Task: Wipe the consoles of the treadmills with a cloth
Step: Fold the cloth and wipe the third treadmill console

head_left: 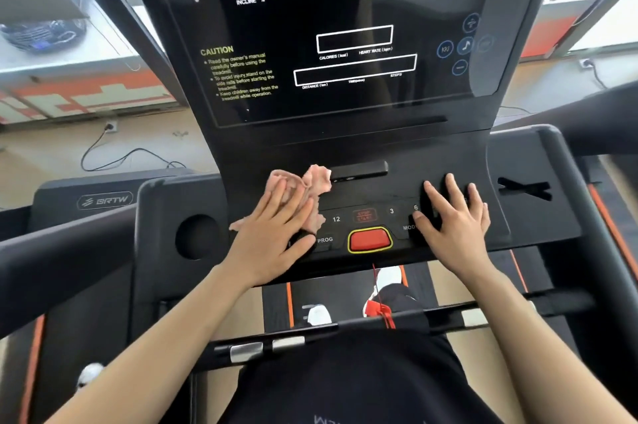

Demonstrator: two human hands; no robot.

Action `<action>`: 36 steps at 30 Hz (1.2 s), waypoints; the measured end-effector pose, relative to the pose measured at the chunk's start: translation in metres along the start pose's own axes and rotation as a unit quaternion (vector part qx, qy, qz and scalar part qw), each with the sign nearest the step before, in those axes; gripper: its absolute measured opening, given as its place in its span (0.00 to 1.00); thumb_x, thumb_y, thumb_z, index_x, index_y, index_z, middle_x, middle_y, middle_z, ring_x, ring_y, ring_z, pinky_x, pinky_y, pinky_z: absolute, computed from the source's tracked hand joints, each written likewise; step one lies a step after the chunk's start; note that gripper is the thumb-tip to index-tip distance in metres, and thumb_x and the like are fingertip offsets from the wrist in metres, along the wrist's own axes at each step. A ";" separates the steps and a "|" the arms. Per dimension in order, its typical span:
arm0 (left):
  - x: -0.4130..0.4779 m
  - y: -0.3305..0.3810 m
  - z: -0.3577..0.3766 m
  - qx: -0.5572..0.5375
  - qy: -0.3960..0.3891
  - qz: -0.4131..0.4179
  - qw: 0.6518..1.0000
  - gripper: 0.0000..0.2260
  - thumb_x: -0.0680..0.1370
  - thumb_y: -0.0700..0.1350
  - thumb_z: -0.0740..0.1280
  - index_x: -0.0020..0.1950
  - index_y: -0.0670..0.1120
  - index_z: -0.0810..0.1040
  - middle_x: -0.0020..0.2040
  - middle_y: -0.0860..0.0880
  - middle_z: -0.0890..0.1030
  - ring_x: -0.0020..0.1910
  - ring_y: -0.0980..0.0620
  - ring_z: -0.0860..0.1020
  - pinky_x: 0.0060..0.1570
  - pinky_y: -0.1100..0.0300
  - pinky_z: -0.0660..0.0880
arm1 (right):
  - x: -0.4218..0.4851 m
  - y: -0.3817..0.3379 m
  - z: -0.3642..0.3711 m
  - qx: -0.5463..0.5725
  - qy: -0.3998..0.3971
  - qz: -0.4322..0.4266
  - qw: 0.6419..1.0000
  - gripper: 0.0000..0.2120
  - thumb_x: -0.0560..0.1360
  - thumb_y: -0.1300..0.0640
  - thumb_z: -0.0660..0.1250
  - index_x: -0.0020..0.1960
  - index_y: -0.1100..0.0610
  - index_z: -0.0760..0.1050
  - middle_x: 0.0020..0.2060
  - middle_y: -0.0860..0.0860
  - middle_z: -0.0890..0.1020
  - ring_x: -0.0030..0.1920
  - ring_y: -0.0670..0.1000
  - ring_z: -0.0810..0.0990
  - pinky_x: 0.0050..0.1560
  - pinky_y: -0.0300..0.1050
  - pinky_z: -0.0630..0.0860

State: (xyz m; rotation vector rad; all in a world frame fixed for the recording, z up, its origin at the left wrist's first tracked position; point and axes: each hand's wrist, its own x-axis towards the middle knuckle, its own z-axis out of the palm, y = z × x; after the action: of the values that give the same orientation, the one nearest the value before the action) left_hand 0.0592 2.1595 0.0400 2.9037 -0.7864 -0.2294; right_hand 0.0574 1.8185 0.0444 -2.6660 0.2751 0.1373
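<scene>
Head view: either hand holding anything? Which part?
Left hand presses the pink cloth flat by its near part; no grip. Right hand rests empty.

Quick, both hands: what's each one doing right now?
Left hand: open, flat, pressing the cloth on the console.
Right hand: open, empty, resting on the console.

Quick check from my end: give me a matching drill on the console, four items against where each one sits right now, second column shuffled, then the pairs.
Things:
1. pink cloth
2. right hand
3. red safety key
4. round cup recess

Places:
A. at the console's left end, beside the left hand
B. low in the middle of the button panel, inside a yellow outline
C. flat on the buttons at the panel's right side
D. pressed under the left hand, left of the middle

Pairs: 1-D, 2-C, 3-B, 4-A
</scene>
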 end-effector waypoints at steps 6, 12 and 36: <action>0.052 0.029 -0.006 0.046 -0.012 0.072 0.996 0.31 0.84 0.64 0.45 0.85 0.51 0.47 0.85 0.49 0.42 0.83 0.43 0.34 0.82 0.41 0.42 | -0.002 0.006 -0.003 0.004 -0.013 -0.020 1.000 0.26 0.80 0.44 0.65 0.77 0.43 0.66 0.82 0.49 0.57 0.82 0.61 0.45 0.79 0.64 0.43; 0.096 0.051 -0.017 0.089 0.013 0.148 0.985 0.32 0.83 0.66 0.49 0.83 0.52 0.54 0.85 0.49 0.48 0.84 0.43 0.38 0.82 0.42 0.43 | -0.006 0.021 -0.008 0.030 0.004 -0.046 0.998 0.22 0.81 0.47 0.66 0.74 0.48 0.73 0.79 0.51 0.64 0.81 0.58 0.53 0.78 0.60 0.51; 0.186 0.182 0.003 -0.035 0.066 0.281 0.957 0.34 0.77 0.63 0.63 0.82 0.54 0.62 0.84 0.50 0.59 0.83 0.43 0.54 0.81 0.43 0.53 | -0.072 0.091 -0.001 0.075 0.256 0.005 0.964 0.13 0.74 0.69 0.71 0.57 0.60 0.83 0.59 0.53 0.83 0.60 0.54 0.78 0.61 0.54 0.76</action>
State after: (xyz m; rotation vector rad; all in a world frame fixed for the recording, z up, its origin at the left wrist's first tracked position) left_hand 0.1284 1.9086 0.0447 2.4637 -1.4854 -0.0021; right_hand -0.0325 1.7506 0.0170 -2.5067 0.4386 -0.5559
